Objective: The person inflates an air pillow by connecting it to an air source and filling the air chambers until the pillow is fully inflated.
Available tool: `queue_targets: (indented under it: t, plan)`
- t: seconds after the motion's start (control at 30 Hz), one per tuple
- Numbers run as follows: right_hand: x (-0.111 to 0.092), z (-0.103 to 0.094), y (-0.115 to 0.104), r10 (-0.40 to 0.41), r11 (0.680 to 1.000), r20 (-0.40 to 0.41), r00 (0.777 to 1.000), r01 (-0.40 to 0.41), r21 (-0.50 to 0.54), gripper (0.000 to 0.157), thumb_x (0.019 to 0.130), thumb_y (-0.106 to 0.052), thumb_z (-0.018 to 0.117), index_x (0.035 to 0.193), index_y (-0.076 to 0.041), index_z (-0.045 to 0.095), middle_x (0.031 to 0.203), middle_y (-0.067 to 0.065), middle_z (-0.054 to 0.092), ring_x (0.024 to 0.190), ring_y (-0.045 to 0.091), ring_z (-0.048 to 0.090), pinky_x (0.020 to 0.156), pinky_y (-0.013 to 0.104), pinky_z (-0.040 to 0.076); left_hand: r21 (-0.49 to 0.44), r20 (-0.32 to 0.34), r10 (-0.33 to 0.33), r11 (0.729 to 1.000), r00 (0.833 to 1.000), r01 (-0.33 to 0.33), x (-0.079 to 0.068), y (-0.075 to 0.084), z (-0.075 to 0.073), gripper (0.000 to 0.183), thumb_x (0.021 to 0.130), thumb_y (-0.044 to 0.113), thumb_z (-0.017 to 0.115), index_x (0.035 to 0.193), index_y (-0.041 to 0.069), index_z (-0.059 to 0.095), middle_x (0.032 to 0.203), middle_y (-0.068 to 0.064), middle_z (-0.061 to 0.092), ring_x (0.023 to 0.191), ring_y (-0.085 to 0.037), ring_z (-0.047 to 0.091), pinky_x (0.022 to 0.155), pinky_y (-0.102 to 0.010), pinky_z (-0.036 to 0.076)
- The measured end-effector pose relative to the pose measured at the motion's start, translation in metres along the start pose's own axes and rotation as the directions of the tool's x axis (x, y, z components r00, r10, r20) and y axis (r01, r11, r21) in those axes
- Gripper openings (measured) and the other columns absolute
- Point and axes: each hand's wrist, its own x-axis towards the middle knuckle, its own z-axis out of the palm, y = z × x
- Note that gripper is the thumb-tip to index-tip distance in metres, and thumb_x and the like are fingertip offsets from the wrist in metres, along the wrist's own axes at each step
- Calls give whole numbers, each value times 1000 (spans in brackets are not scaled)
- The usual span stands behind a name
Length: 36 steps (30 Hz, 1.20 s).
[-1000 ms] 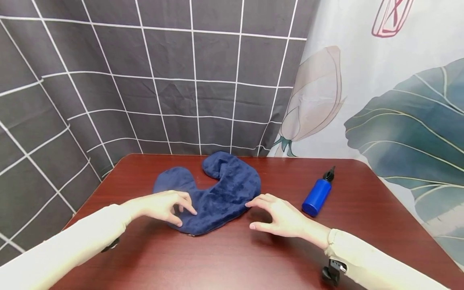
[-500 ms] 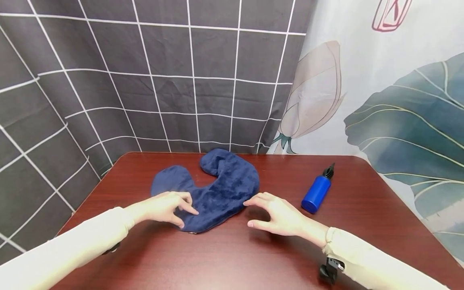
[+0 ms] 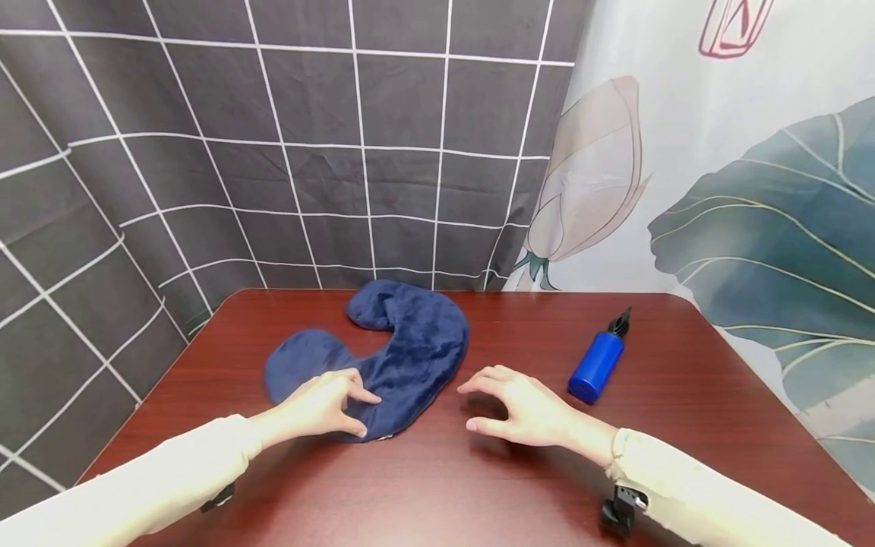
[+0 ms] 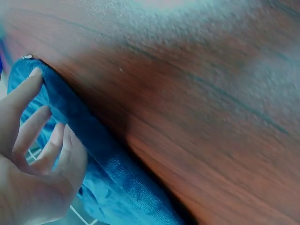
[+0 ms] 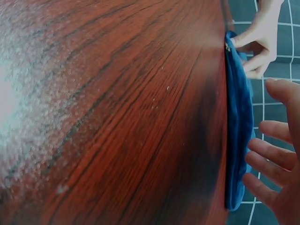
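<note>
A flat, dark blue plush U-shaped neck pillow [image 3: 417, 357] lies on the table with its opening toward the far left. My left hand [image 3: 328, 403] rests on its near part, thumb and fingers loosely bent and touching the plush. Seen from the left wrist, the thumb [image 4: 29, 86] lies at the pillow's seamed edge [image 4: 93, 124], where a small pale tag shows. To the pillow's right, my right hand [image 3: 522, 406] stays low over the table with fingers spread and bent, holding nothing. A gap separates its fingertips from the pillow in the head view.
On the right side of the brown wooden table [image 3: 437, 494] lies a blue cylinder [image 3: 596, 366] with a black pleated end [image 3: 620, 324]. A dark grid-patterned curtain [image 3: 307, 182] and a white flower-print curtain [image 3: 608, 152] hang behind the table.
The neck pillow has turned counter-clockwise and shifted left, away from my right fingertips. My left hand has moved slightly right and nearer with it. My right hand has hardly moved.
</note>
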Motion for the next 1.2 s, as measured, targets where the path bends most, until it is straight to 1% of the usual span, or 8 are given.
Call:
queue_targets:
  t: [0.27,0.4,0.5,0.73,0.83,1.03,1.13,1.2]
  plan:
    - [5,2,-4,0,1000,16,1000,0,4,43,88,-48,70,124,-27,65,117,-13,65,110,5,58,92,33,53,21,-44,-86,996,995,87,4,12,7,45,65,39,89,107,29,78,79,11,56,69,0,47,55,-18,37]
    - [7,3,-6,-4,1000,12,1000,4,9,42,87,-47,71,124,-27,66,116,-13,65,110,5,58,91,33,53,26,-66,-110,993,992,111,7,17,10,44,66,40,89,106,27,78,77,11,54,65,-1,44,55,-18,35]
    - [8,4,-7,-9,1000,12,1000,9,8,41,87,-45,71,123,-26,66,115,-12,66,109,5,58,90,34,53,10,-68,-136,991,988,137,11,22,13,43,66,40,89,106,26,79,76,9,54,64,-2,44,55,-19,35]
    - [9,4,-8,12,1000,31,999,-12,14,40,88,-47,69,123,-28,66,115,-14,65,108,4,58,90,33,54,-60,-41,-238,970,970,235,23,32,14,41,65,37,90,101,22,79,80,7,60,75,-7,61,65,-25,48]
    - [10,5,-8,8,1000,23,1000,-9,8,39,88,-46,70,123,-27,66,114,-14,66,107,5,59,90,33,54,-59,-40,-245,968,969,243,27,34,15,39,66,38,90,100,22,79,80,6,60,75,-7,61,67,-27,49]
    - [10,7,-7,2,1000,11,1000,-2,24,36,89,-43,69,122,-26,67,113,-11,68,108,7,60,90,35,54,-59,-52,-221,974,974,218,34,36,19,38,67,38,89,99,20,79,79,6,59,74,-7,58,66,-25,48]
    - [12,8,-7,-9,1000,8,1000,9,22,36,91,-44,68,122,-26,67,113,-11,68,107,7,60,90,35,54,-61,-52,-231,972,972,227,38,39,20,38,67,38,89,99,20,79,80,5,60,74,-7,59,66,-26,49]
    - [13,9,-8,-17,1000,3,1000,17,20,36,90,-42,69,121,-25,67,111,-10,68,106,7,60,89,34,54,-53,-57,-233,972,971,230,40,40,21,39,67,39,89,99,20,79,80,5,61,74,-7,59,66,-27,49]
